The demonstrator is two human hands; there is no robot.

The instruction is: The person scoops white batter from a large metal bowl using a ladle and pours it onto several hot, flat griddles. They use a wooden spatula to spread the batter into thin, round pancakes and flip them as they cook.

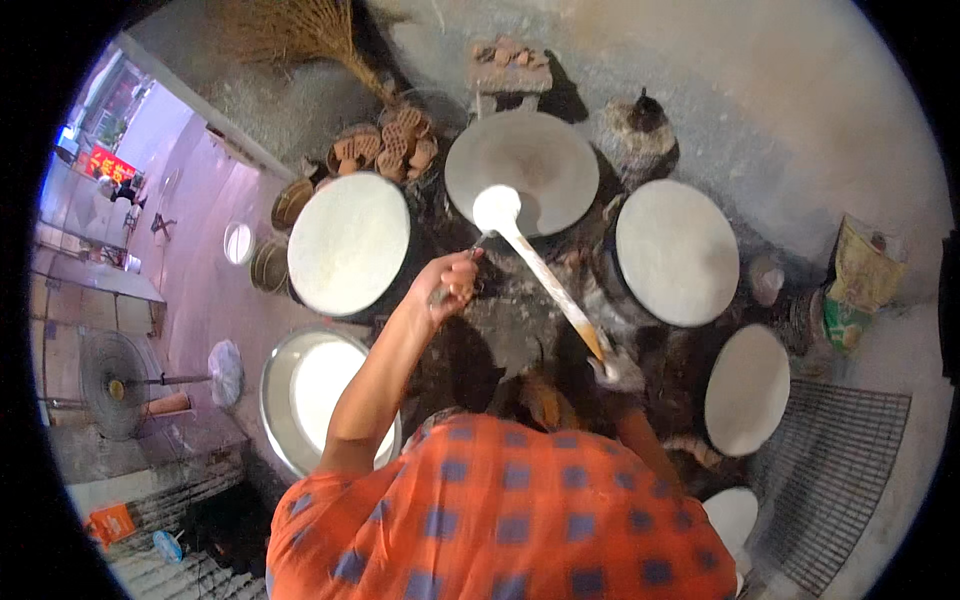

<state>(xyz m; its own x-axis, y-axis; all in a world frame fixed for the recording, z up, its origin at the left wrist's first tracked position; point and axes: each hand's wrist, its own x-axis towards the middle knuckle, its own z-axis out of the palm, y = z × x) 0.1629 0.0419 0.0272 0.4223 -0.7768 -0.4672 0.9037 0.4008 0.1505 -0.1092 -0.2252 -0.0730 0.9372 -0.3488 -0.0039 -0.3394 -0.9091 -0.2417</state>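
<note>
My left hand [448, 283] is closed around a thin metal tool [484, 238], mostly hidden in my fist, near the front edge of a round griddle [525, 146]. My right hand [619, 370], in a pale glove, grips the lower end of a long ladle [551, 281] with a wooden handle smeared white. Its round head, bright white, is above the griddle's near left part. That griddle has a greyish surface with a darker brownish middle. White layers cover the round pans to the left [349, 244] and right [677, 252].
A metal basin [271, 397] of white liquid stands by my left arm. More white-topped rounds [748, 390] and a wire rack [840, 465] lie right. Perforated briquettes [405, 142] are piled behind the left pan, below a straw broom [330, 37]. A fan [114, 384] stands far left.
</note>
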